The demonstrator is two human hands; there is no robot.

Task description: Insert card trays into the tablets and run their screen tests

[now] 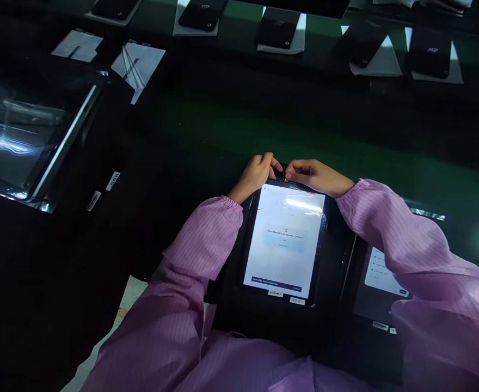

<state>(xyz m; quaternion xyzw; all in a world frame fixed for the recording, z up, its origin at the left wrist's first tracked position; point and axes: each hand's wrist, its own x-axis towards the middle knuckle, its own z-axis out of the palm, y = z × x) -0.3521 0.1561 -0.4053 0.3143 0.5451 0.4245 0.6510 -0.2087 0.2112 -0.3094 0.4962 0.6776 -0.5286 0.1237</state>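
A lit tablet (282, 261) lies in front of me, its white screen showing a permission prompt. Two small barcode labels (275, 293) stick at its lower edge. Just beyond its top edge, my left hand (259, 171) is closed with the fingers bent around a small dark thing (278, 171). From the other side, my right hand (311, 174) pinches thumb and forefinger together near the same spot. What the fingertips hold is too small and dark to make out. Both hands are close together, almost touching.
A second lit tablet (380, 283) lies at right, partly under my right sleeve. Several dark devices on white sheets, one of them a black device (278, 27), line the back. A film-covered panel (19, 136), white papers (139, 65) and loose barcode labels (112, 181) are at left.
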